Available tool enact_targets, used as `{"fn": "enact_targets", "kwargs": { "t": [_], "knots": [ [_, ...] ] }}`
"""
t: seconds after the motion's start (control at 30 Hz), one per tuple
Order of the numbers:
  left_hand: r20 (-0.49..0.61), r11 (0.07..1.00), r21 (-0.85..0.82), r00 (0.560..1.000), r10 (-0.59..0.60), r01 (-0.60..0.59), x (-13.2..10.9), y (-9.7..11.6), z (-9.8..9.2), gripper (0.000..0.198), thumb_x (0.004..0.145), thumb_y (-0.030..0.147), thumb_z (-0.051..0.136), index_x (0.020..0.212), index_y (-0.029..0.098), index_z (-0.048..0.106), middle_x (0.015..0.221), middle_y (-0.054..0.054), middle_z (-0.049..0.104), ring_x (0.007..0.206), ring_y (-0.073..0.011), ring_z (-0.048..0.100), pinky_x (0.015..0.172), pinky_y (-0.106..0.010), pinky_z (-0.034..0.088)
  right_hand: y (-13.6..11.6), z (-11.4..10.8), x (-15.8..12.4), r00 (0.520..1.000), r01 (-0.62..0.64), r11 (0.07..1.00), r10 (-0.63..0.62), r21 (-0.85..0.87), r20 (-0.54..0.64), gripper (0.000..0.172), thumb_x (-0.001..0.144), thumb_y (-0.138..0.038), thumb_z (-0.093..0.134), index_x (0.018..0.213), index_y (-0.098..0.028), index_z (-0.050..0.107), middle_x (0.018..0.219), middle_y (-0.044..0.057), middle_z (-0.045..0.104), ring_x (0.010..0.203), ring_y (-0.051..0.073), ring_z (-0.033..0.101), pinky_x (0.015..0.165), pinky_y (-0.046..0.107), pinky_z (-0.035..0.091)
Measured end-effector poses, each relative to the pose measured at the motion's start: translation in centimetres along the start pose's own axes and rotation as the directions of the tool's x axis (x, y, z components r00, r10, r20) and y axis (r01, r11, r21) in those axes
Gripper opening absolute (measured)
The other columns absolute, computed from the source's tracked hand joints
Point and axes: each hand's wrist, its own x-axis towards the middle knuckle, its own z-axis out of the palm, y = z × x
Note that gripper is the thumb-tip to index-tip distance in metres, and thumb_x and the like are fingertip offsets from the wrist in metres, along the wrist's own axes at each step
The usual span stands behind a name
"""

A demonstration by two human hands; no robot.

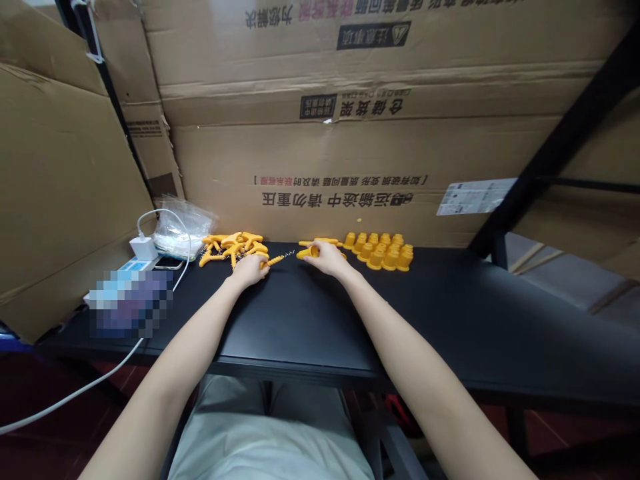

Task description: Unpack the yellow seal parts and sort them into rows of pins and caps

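My left hand (249, 269) is closed on a yellow handle with a metal corkscrew spiral (281, 258) that points right. It lies just in front of a pile of yellow T-shaped corkscrew parts (233, 245). My right hand (325, 257) is closed on a yellow plastic piece (307, 253), close to the tip of the spiral. A thin yellow bar (320, 241) lies behind that hand. Several yellow caps (381, 250) stand in a cluster to the right of my right hand.
The black table (450, 320) backs onto large cardboard boxes (350, 167). At the left are a clear plastic bag (179, 230), a white charger (143, 248) with a cable, a power strip (133, 266) and a blurred object. A black frame bar (560, 140) slants at the right.
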Motion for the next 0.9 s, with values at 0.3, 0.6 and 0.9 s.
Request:
{"fn": "enact_targets", "kwargs": {
  "t": [0.3, 0.6, 0.9],
  "knots": [
    [-0.044, 1.000, -0.008, 0.999, 0.026, -0.026, -0.1, 0.0, 0.2, 0.012, 0.080, 0.023, 0.057, 0.083, 0.022, 0.069, 0.084, -0.006, 0.069, 0.087, -0.0228, 0.065, 0.079, -0.033, 0.049, 1.4, 0.0, 0.5, 0.989, -0.069, 0.904, 0.007, 0.422, 0.148, 0.034, 0.071, -0.021, 0.072, 0.104, -0.015, 0.063, 0.089, 0.004, 0.070, 0.072, 0.012, 0.062, 0.073, 0.028, 0.052],
    [-0.005, 0.999, 0.044, 1.000, 0.031, -0.030, -0.2, 0.4, -0.2, 0.015, 0.082, 0.025, 0.054, 0.083, 0.021, 0.069, 0.086, -0.007, 0.069, 0.089, -0.0253, 0.065, 0.077, -0.035, 0.049, 1.1, -0.6, 0.1, 0.982, -0.140, 0.803, 0.037, 0.579, 0.186, 0.032, 0.069, -0.019, 0.075, 0.100, -0.017, 0.064, 0.094, 0.007, 0.071, 0.080, 0.015, 0.066, 0.080, 0.033, 0.054],
    [0.018, 0.999, 0.031, 0.999, -0.034, 0.033, -0.2, 0.6, 0.1, 0.015, 0.079, 0.025, 0.056, 0.087, 0.022, 0.069, 0.091, -0.008, 0.070, 0.092, -0.0255, 0.065, 0.084, -0.038, 0.049, 0.8, 1.1, -0.1, 0.973, -0.095, 0.861, -0.025, 0.499, 0.228, 0.034, 0.066, -0.016, 0.076, 0.098, -0.015, 0.065, 0.086, 0.004, 0.069, 0.078, 0.015, 0.066, 0.083, 0.034, 0.052]
  ]
}}
